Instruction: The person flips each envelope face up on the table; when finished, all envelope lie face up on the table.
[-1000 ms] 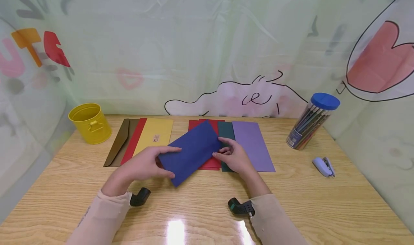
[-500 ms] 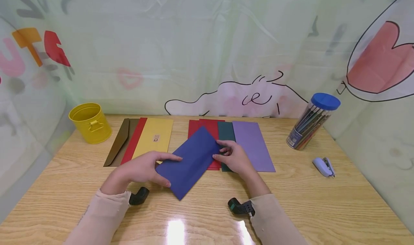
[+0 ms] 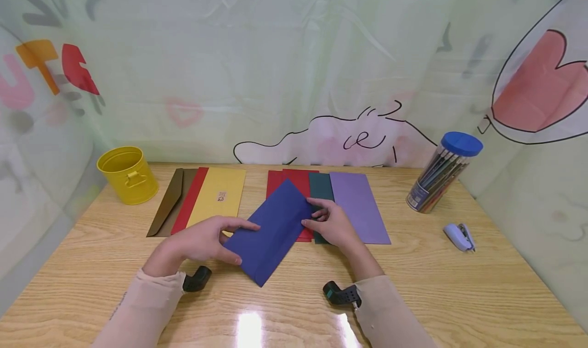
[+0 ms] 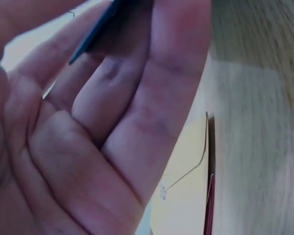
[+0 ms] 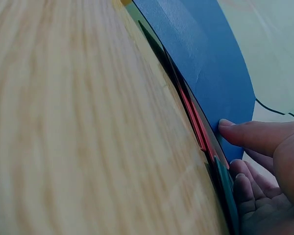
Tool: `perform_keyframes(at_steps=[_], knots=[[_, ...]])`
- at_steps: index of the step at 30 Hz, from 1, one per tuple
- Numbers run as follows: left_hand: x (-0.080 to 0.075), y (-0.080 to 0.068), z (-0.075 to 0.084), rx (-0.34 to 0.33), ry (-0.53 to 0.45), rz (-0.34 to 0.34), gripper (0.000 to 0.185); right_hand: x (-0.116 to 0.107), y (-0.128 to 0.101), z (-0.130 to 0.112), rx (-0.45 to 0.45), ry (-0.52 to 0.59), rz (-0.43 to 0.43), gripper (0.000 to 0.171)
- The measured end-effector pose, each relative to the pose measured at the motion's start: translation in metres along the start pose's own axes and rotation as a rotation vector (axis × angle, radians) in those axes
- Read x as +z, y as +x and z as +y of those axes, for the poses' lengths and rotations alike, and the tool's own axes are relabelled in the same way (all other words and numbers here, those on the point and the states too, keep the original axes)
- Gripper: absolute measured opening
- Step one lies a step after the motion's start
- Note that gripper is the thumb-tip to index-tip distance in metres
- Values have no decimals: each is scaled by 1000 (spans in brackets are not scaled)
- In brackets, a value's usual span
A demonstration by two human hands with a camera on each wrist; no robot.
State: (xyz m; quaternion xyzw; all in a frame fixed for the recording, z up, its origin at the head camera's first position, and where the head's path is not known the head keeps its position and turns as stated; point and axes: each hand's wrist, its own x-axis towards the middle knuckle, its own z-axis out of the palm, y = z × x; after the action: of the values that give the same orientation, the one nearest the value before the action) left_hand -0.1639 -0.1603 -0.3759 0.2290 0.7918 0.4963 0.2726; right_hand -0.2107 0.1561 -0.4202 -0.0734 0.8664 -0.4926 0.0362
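Note:
A blue envelope (image 3: 275, 228) is held tilted above the table, slanting between both hands. My left hand (image 3: 206, 243) grips its left end, thumb on the near side and index finger stretched over its face. At the right edge, my right hand (image 3: 334, 225) pinches it between thumb and fingers, as the right wrist view also shows. Behind it lie two red envelopes (image 3: 299, 175), partly covered, a dark green envelope (image 3: 321, 184) and a purple envelope (image 3: 360, 207). Left of it, a yellow envelope (image 3: 227, 184) overlaps a red one (image 3: 190, 205) and a brown one (image 3: 161, 220).
A yellow bucket (image 3: 128, 179) stands at the back left. On the right are a clear tube of pencils (image 3: 438, 177) with a blue lid and a small lilac stapler (image 3: 458, 237). Printed cloth (image 3: 275, 72) hangs behind the wooden table (image 3: 275, 312).
The blue envelope's near corner has swung down and toward the person, with the left hand lowering slightly. The right hand keeps its pinch and has hardly moved.

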Motion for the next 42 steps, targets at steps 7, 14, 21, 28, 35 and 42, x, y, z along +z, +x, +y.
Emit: perform_keyframes(at_steps=[7,14,21,28,35,42], knots=[[1,3,-4,-69,34,88,67,0,-1,-1,0,-2,0,57],[1,5,-8,-77,78,108,67,0,0,-2,1,-40,12,56],[2,6,-10,-127,104,157,65,1,-1,-1,11,-38,13,57],[-2,5,-14,-157,148,251,66,2,0,-1,0,-13,4,62],[-13,4,-18,-183,262,391,72,3,1,-1,4,-19,12,62],[-20,0,-20,-226,285,483,73,3,0,-1,1,-21,15,61]])
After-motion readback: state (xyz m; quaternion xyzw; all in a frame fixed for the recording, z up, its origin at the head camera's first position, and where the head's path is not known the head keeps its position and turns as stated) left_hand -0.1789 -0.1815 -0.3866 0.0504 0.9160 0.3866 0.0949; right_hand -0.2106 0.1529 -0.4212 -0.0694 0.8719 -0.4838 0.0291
